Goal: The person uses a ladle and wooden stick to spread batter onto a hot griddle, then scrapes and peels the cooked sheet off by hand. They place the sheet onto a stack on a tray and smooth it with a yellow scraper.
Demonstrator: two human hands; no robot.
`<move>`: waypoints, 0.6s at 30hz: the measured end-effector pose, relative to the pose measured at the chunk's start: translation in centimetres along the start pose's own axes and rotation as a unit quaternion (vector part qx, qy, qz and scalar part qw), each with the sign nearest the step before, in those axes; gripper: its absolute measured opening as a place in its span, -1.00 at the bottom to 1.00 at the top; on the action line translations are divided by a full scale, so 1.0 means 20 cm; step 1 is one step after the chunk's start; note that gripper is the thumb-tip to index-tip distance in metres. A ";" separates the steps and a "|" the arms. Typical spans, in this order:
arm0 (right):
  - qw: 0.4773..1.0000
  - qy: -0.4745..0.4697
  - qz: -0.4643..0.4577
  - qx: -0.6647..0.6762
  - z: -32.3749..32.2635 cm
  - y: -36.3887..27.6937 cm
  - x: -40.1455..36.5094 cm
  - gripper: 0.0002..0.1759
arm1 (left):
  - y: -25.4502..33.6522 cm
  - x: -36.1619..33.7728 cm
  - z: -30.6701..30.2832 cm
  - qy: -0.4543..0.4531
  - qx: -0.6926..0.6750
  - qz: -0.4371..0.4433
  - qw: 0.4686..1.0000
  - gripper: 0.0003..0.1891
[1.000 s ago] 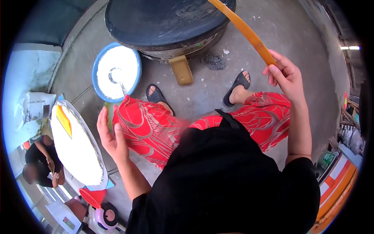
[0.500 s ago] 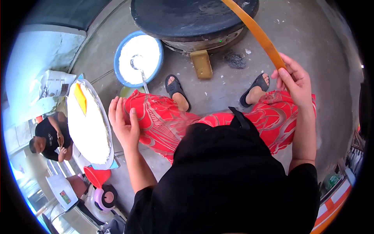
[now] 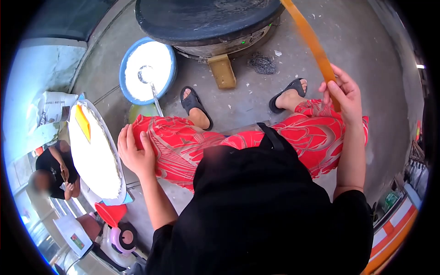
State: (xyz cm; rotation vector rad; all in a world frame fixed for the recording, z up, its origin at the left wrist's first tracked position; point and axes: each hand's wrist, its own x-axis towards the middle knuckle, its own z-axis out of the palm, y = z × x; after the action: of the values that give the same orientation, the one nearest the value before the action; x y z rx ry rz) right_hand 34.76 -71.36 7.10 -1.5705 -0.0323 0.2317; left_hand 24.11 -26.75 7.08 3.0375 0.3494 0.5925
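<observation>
My right hand [image 3: 343, 95] grips one end of a long, thin orange-brown strip [image 3: 312, 42], which reaches up past the top edge of the view. Beside my left knee, my left hand [image 3: 137, 153] has its fingers apart and holds nothing. To its left lies a stack of round white sheets [image 3: 94, 156] on a tray, with a yellow scraper [image 3: 83, 123] on top. A blue basin [image 3: 173, 73] of white batter with a metal ladle [image 3: 156, 100] stands ahead on the left. Beyond my feet is a round black griddle [image 3: 206, 18].
A brown block [image 3: 222, 72] and a dark scouring pad [image 3: 262, 64] are near the griddle. At the lower left are a red funnel-shaped container [image 3: 110, 213] and a white box [image 3: 74, 236]. Another person [image 3: 57, 167] sits at the far left.
The whole view has shifted, so the griddle, basin and stack appear further left. My right hand still holds the strip, and my left hand stays beside the knee. The other person's head is lower.
</observation>
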 end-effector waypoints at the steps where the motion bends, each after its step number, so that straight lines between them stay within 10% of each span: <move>1: 1.000 0.011 0.004 0.021 -0.01 0.00 -0.01 -0.57 | 0.00 0.00 0.00 0.000 -0.001 -0.001 1.000 -0.68; 18: 0.997 0.045 0.007 0.060 -0.08 -0.01 -0.08 -0.63 | 0.04 0.01 0.01 -0.007 0.035 0.003 0.999 -0.68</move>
State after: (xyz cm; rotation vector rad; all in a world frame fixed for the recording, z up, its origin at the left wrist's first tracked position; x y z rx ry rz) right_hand 33.43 -73.30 7.45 -1.4610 0.0605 0.1704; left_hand 24.57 -27.40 6.96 3.1094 0.3699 0.5706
